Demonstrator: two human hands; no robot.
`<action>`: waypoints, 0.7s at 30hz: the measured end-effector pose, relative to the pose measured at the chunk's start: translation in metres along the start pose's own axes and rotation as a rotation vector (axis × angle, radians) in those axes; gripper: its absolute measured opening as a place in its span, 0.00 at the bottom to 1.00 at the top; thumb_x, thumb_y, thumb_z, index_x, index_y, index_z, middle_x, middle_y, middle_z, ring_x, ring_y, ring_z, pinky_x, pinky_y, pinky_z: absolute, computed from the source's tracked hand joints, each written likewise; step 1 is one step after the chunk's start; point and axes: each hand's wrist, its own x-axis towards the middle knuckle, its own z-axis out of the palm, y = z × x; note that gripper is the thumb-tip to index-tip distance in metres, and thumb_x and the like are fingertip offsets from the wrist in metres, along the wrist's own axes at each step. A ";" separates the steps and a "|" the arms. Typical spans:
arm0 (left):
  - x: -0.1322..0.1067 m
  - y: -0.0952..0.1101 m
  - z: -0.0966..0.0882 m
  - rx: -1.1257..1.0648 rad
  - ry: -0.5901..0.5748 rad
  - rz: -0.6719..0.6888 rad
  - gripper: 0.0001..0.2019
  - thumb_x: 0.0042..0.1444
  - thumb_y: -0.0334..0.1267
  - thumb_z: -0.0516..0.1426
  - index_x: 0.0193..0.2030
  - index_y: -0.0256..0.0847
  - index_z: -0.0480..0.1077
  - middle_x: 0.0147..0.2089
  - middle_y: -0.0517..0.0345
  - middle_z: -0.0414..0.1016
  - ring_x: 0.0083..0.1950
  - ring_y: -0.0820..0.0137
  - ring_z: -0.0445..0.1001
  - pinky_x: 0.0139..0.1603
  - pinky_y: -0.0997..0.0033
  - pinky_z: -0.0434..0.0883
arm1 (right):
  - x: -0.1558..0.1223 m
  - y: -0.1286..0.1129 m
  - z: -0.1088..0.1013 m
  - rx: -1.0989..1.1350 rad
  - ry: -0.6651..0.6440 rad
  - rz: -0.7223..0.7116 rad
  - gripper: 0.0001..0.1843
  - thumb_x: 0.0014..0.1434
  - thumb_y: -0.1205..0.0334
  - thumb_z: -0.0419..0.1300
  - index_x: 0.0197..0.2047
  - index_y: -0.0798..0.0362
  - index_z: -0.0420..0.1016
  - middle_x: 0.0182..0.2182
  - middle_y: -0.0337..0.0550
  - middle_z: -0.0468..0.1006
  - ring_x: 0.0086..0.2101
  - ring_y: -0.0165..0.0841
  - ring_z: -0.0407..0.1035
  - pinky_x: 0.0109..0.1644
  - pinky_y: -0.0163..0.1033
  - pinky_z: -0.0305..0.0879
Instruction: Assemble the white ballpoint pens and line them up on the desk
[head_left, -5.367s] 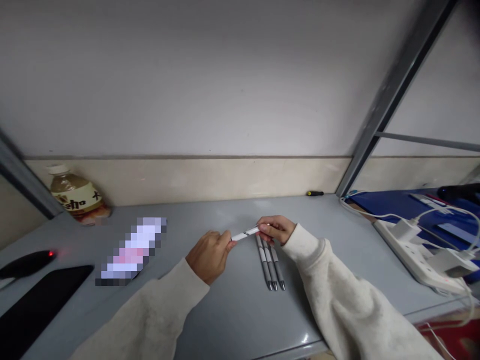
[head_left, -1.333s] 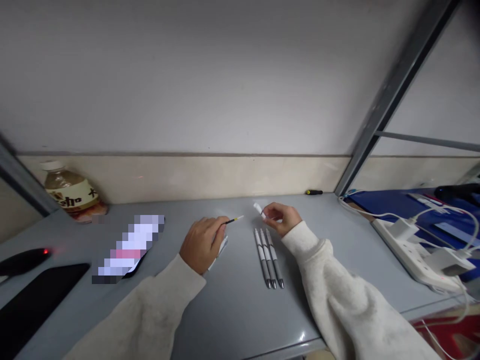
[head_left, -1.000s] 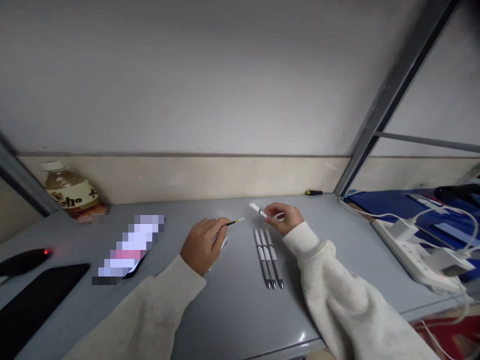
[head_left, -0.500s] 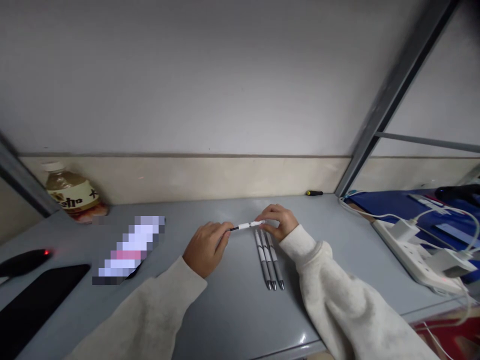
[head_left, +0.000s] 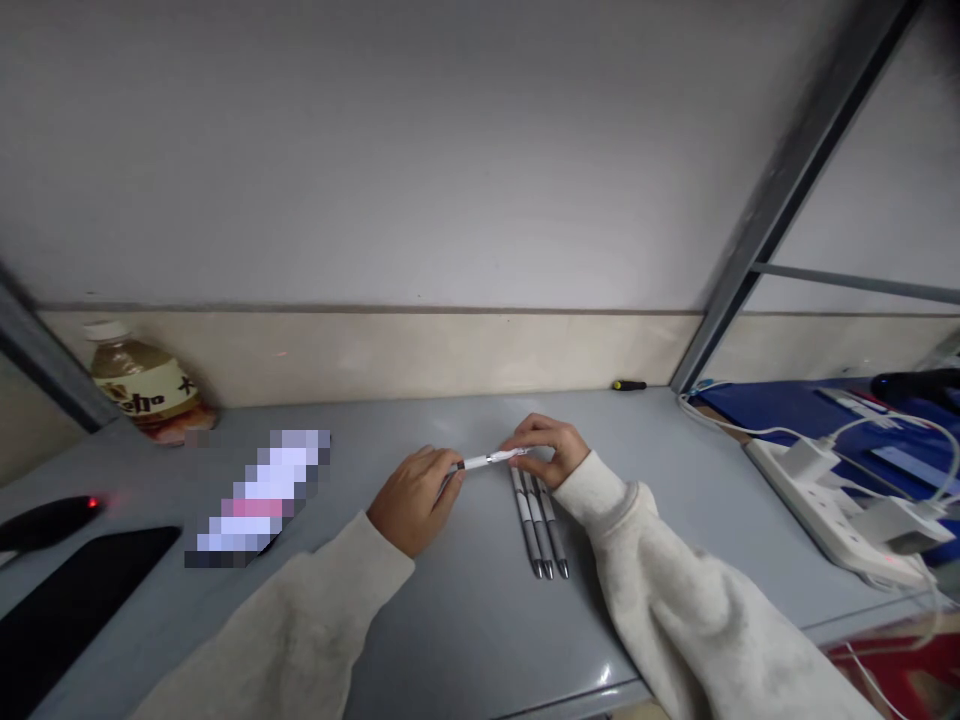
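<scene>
Both hands meet over the middle of the grey worktop, holding one white pen level between them, just above the surface. The left hand pinches the pen's left end with its fingertips, the other fingers curled in. The right hand pinches the right end between thumb and forefinger, with its remaining fingers arched over it. Just below the right hand, three more pens lie side by side on the worktop, touching one another, tips toward the near edge. Both arms wear pale sleeves. To the left lies a pixelated oblong object, and beyond it a bottle of brownish drink sits in the back left corner. A black device with a red light sits at the far left. A small screwdriver rests by the back wall, and a white power strip with plugs and cables lies at the right.
</scene>
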 end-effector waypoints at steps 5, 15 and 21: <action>0.000 -0.002 -0.003 -0.018 -0.017 0.031 0.12 0.61 0.36 0.42 0.33 0.40 0.64 0.27 0.58 0.67 0.31 0.68 0.66 0.33 0.68 0.65 | -0.001 -0.002 0.002 0.155 -0.014 0.171 0.14 0.50 0.52 0.61 0.33 0.54 0.79 0.27 0.44 0.75 0.28 0.31 0.68 0.32 0.36 0.64; 0.000 -0.003 -0.003 -0.008 -0.001 0.058 0.12 0.61 0.37 0.41 0.33 0.41 0.63 0.27 0.59 0.65 0.31 0.68 0.66 0.32 0.69 0.64 | -0.001 -0.006 0.004 0.356 -0.047 0.446 0.19 0.44 0.54 0.64 0.39 0.55 0.72 0.19 0.34 0.68 0.20 0.25 0.62 0.23 0.31 0.56; 0.000 -0.004 -0.004 -0.012 -0.026 0.060 0.12 0.61 0.37 0.41 0.33 0.40 0.63 0.27 0.58 0.66 0.32 0.68 0.66 0.33 0.68 0.64 | 0.000 -0.007 0.000 0.293 -0.129 0.508 0.13 0.48 0.53 0.60 0.25 0.56 0.68 0.12 0.31 0.61 0.16 0.23 0.54 0.20 0.30 0.51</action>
